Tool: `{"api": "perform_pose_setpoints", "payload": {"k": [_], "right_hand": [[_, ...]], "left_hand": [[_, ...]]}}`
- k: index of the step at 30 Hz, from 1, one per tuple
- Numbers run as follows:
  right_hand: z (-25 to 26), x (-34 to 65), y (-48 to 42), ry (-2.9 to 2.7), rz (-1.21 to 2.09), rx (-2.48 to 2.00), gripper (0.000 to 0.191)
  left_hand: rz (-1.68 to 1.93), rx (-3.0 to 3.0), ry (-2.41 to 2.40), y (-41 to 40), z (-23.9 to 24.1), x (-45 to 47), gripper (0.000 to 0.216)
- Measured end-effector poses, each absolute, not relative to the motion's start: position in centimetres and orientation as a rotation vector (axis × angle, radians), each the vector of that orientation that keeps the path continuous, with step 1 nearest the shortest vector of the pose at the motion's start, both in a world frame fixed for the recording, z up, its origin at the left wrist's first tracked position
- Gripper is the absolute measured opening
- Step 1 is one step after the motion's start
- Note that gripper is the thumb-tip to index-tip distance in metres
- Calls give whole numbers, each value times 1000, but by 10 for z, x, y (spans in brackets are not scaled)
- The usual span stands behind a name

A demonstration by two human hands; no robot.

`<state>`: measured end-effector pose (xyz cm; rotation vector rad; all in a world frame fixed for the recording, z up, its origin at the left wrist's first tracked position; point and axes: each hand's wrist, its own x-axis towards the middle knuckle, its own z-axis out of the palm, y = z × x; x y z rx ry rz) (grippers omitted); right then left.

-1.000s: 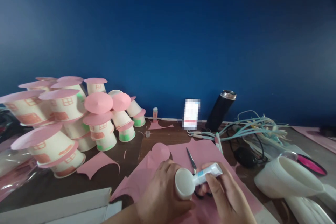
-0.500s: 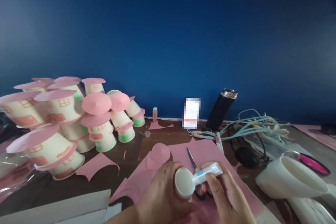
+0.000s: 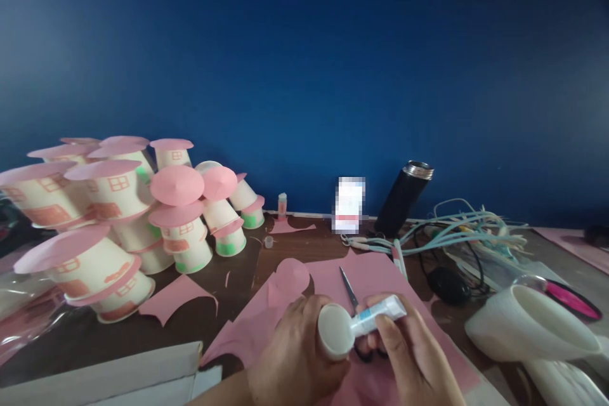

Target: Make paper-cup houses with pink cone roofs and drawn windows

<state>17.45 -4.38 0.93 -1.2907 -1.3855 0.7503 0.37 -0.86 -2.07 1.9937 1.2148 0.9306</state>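
Observation:
My left hand [image 3: 297, 355] is wrapped round a small white paper cup [image 3: 335, 331], its round end turned up toward me. In my right hand [image 3: 412, 349] is a white glue tube [image 3: 378, 317] with blue print, pinched between thumb and fingers. The tube's tip meets the cup's rim on its right side. Beneath both hands lie pink paper sheets [image 3: 333, 273]. Scissors [image 3: 349, 285] rest on the pink paper, their handles partly hidden by my right hand. A pink paper disc [image 3: 291, 276] lies just beyond my left hand.
On the left stand many decorated cup houses [image 3: 109, 193] with pink roofs. A phone [image 3: 349, 203] and a black bottle [image 3: 404, 200] stand by the blue wall. Cables [image 3: 457, 235], a computer mouse [image 3: 447, 284] and stacked white cups [image 3: 528, 323] are on the right. A white box [image 3: 104, 374] lies front left.
The view has shifted very slightly. Both hands keep their holds, and the tube stays at the cup's rim with hardly any movement.

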Motion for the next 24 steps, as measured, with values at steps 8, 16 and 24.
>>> {"api": "perform_pose_setpoints", "payload": {"k": [8, 16, 24], "right_hand": [[8, 183, -42, -1391, 741, -1295, 25], [8, 169, -51, -1390, 738, -1353, 27], [13, 175, -47, -1365, 703, -1309, 23]], "left_hand": [[796, 1984, 1172, -11, -8, -1, 49], [929, 1987, 1196, -12, -20, 4, 46], [889, 2065, 1116, -12, -9, 0, 37]]}}
